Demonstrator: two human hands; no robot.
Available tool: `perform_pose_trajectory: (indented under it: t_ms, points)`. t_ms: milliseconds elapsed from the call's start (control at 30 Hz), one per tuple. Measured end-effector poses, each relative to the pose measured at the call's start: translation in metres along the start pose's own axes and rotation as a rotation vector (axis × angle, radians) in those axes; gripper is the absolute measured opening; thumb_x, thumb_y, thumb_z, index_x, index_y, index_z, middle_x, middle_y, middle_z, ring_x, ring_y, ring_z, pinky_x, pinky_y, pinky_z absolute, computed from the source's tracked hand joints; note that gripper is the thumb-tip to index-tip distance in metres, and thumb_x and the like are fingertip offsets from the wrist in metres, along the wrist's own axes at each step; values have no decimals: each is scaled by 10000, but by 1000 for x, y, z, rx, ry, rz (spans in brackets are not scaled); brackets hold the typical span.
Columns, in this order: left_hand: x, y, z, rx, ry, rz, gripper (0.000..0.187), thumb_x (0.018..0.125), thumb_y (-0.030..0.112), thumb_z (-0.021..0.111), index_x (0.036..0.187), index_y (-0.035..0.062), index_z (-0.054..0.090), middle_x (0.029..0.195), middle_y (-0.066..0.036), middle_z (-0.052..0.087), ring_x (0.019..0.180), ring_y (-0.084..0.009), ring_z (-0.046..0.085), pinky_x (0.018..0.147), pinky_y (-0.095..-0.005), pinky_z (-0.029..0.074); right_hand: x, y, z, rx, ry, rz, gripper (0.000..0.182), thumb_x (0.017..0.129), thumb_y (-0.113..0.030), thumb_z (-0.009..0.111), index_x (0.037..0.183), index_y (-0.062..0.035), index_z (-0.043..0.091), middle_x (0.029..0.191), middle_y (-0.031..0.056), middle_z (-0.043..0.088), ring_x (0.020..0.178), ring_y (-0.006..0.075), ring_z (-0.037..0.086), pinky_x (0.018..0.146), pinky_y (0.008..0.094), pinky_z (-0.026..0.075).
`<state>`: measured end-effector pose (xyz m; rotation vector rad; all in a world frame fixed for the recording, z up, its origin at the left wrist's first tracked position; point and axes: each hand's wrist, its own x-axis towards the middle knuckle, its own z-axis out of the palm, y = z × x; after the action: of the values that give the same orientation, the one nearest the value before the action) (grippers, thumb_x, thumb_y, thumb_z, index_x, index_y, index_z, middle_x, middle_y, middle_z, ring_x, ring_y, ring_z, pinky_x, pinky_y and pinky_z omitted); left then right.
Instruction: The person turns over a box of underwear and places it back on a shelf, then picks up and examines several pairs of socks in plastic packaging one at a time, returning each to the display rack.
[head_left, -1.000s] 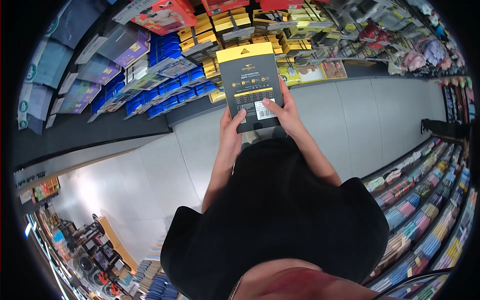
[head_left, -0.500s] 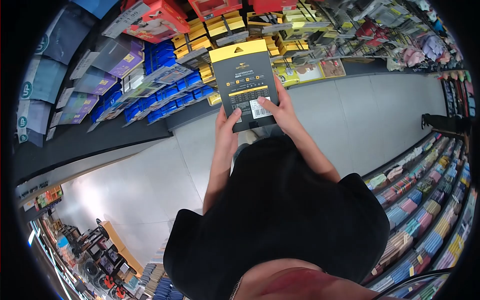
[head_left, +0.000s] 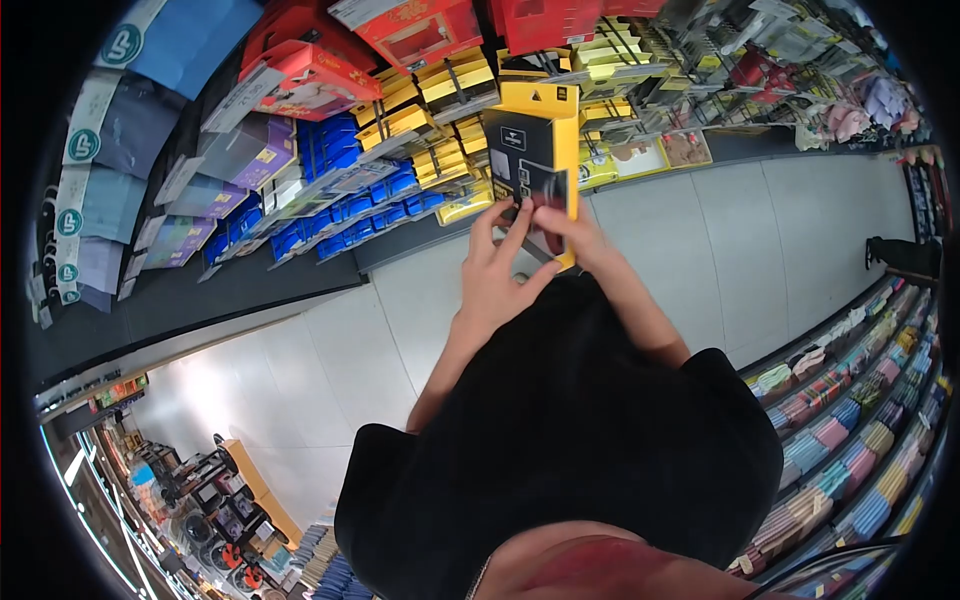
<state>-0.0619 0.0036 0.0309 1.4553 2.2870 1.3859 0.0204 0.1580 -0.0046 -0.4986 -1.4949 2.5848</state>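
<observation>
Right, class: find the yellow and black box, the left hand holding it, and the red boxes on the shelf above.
yellow and black box (head_left: 528,140), head view, on its dark front panel.
left hand (head_left: 497,275), head view, on the back of the hand.
red boxes (head_left: 420,25), head view, on one box's front.

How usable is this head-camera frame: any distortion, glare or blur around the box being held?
Head view: strong fisheye, with black corners and curved shelves and floor; bright glare on the floor at lower left; the yellow and black box is fairly sharp, though its print is too small to read; the left hand and right hand look slightly soft; even overhead light, no hard shadows.
</observation>
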Motion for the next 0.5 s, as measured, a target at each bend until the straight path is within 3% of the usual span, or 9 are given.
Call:
perform_pose_trajectory:
  t_ms: [67, 133, 200, 267, 333, 400, 467, 500]
  points:
    - [11, -13, 4, 104, -16, 109, 538, 751, 101, 711, 1265, 67, 554, 1229, -123, 484, 1070, -264, 523, 798, -312, 478, 1, -1, -9, 245, 140, -67, 410, 822, -229, 684, 1148, -23, 544, 946, 52, 621, 830, 127, 615, 704, 263, 517]
    - [18, -27, 9, 139, 52, 77, 528, 786, 97, 684, 1289, 64, 527, 1183, -116, 491, 1036, -249, 518, 833, -307, 445, 2, -7, -22, 335, 165, -48, 391, 814, -227, 669, 1122, -18, 550, 955, 74, 637, 824, 152, 638, 701, 276, 534]
    - [25, -38, 13, -158, 186, -218, 526, 833, 111, 650, 1325, 40, 477, 1238, -115, 473, 1068, -228, 515, 846, -291, 444, 0, -3, -36, 407, 79, 81, 409, 803, -243, 658, 1124, -12, 551, 958, 91, 643, 836, 171, 647, 723, 298, 544]
    - [23, -51, 15, -322, 171, -266, 497, 889, 127, 594, 1348, 23, 434, 1230, -103, 512, 1071, -177, 525, 853, -285, 447, -3, -1, -30, 475, 133, 104, 406, 792, -243, 654, 1110, -9, 561, 966, 101, 647, 852, 175, 649, 744, 304, 543]
    - [22, -61, 13, -905, -73, -511, 450, 906, 127, 588, 1320, 12, 454, 1102, -86, 607, 946, -128, 575, 814, -267, 459, -1, -2, -26, 473, 216, 97, 406, 788, -254, 658, 1099, -9, 570, 947, 97, 654, 837, 168, 652, 728, 287, 543]
    - [20, -66, 17, -920, -64, -523, 398, 926, 113, 554, 1305, 26, 467, 1047, -48, 647, 888, -90, 593, 769, -254, 478, 3, -2, -36, 414, 158, 96, 384, 800, -221, 662, 1109, -10, 571, 962, 85, 653, 861, 150, 643, 741, 279, 537]
    - [18, -79, 17, -903, -170, -674, 363, 925, 123, 563, 1267, 29, 489, 1058, -48, 646, 917, -99, 602, 742, -249, 496, 15, 8, -47, 150, 141, 50, 334, 834, -165, 657, 1121, -16, 573, 969, 70, 653, 873, 120, 628, 759, 265, 519]
    - [15, -90, 22, -903, -163, -671, 363, 925, 123, 563, 1267, 29, 489, 1058, -48, 646, 917, -99, 602, 742, -249, 496, 21, 16, -53, -29, 173, -75, 308, 870, -148, 650, 1136, -11, 576, 957, 52, 655, 868, 97, 615, 753, 243, 499]
